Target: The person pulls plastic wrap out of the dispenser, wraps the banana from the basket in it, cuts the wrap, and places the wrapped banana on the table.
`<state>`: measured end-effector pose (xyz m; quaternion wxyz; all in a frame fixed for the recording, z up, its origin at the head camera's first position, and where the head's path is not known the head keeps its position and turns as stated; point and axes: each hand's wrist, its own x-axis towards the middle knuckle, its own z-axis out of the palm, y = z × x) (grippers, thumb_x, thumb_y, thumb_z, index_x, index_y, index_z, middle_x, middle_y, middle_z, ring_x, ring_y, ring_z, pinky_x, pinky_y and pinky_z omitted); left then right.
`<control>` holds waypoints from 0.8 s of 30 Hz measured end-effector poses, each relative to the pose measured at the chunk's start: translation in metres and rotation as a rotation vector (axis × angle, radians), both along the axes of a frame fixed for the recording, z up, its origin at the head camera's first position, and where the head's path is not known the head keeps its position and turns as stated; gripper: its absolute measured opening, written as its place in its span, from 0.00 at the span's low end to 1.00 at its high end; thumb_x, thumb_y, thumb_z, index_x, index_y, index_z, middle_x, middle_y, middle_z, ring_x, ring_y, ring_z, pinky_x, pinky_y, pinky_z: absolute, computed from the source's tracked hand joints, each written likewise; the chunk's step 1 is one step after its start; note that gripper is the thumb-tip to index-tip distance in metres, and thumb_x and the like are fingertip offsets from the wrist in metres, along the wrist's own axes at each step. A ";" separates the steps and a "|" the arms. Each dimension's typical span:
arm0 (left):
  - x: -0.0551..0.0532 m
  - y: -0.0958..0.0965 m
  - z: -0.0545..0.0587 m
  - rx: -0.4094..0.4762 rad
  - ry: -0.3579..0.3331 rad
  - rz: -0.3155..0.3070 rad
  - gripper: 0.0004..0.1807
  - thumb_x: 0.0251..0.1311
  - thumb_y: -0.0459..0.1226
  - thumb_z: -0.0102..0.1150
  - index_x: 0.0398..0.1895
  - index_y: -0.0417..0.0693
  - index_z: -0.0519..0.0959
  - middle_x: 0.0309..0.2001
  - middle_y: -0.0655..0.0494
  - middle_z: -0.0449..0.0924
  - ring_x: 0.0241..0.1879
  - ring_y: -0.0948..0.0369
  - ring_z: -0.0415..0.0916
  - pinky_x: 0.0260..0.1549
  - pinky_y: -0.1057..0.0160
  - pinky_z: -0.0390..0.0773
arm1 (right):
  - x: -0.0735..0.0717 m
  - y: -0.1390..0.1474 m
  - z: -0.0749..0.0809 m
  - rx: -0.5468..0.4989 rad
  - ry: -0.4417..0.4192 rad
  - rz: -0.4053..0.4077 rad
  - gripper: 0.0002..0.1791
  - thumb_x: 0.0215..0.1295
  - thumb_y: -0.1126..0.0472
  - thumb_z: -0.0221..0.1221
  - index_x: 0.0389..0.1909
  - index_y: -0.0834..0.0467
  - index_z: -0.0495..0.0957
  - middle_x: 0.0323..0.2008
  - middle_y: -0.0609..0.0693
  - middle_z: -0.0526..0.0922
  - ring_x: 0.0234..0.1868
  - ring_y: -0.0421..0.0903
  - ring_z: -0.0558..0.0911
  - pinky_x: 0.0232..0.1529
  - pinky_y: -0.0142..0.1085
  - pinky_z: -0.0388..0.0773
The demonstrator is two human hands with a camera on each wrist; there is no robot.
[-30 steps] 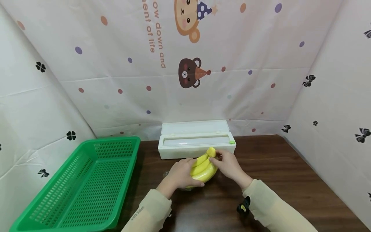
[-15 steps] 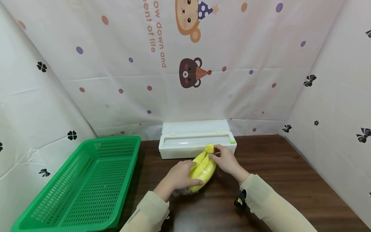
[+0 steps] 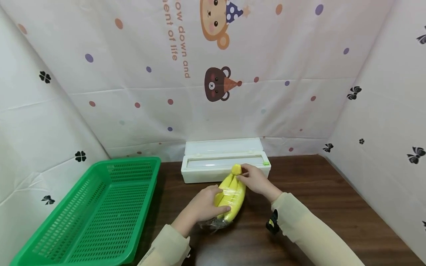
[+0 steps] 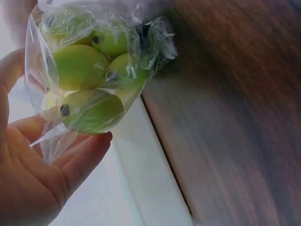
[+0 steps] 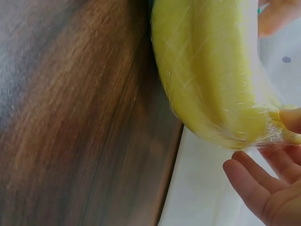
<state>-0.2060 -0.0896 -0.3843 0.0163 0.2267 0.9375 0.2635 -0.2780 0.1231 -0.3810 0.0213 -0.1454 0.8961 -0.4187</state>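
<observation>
A bunch of yellow bananas (image 3: 237,197) wrapped in clear plastic film (image 4: 160,40) is between my two hands, over the dark wooden table. My left hand (image 3: 205,205) grips the bunch from the left side, its thumb lying across the front. At the stem end, my right hand (image 3: 255,180) pinches the bunch near the crown. The left wrist view shows greenish banana tips (image 4: 89,110) under crumpled, loose film. In the right wrist view the film stretches tight over the bananas (image 5: 207,70), with the right thumb and fingers at the neck.
Behind the bananas stands a white cling film box (image 3: 226,174) with its lid raised. A green plastic basket (image 3: 151,195) sits on the left of the table (image 3: 316,207). Patterned cloth walls (image 3: 133,122) rise at the back and sides.
The banana bunch has turned more upright, its stem end shifting left and up and its tips swinging downward. Both hands have moved slightly left, keeping their hold.
</observation>
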 end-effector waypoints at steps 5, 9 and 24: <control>0.003 -0.006 -0.003 0.079 0.004 0.002 0.30 0.57 0.49 0.60 0.56 0.37 0.75 0.60 0.42 0.71 0.60 0.49 0.69 0.57 0.49 0.71 | -0.005 -0.004 0.001 0.030 -0.003 0.016 0.24 0.65 0.58 0.57 0.61 0.60 0.69 0.54 0.58 0.77 0.51 0.53 0.80 0.42 0.39 0.81; 0.006 -0.009 -0.007 0.127 0.017 -0.039 0.17 0.62 0.40 0.51 0.49 0.40 0.78 0.57 0.45 0.73 0.57 0.51 0.72 0.56 0.51 0.72 | -0.007 -0.006 0.003 0.074 0.007 0.001 0.25 0.66 0.58 0.56 0.63 0.59 0.68 0.55 0.58 0.77 0.53 0.55 0.79 0.44 0.41 0.80; 0.023 -0.017 -0.010 0.117 -0.023 -0.171 0.20 0.53 0.27 0.46 0.46 0.50 0.80 0.60 0.50 0.70 0.60 0.55 0.69 0.53 0.59 0.73 | -0.006 -0.019 0.004 0.121 0.042 -0.017 0.28 0.66 0.57 0.55 0.65 0.61 0.66 0.54 0.59 0.77 0.50 0.54 0.79 0.41 0.41 0.80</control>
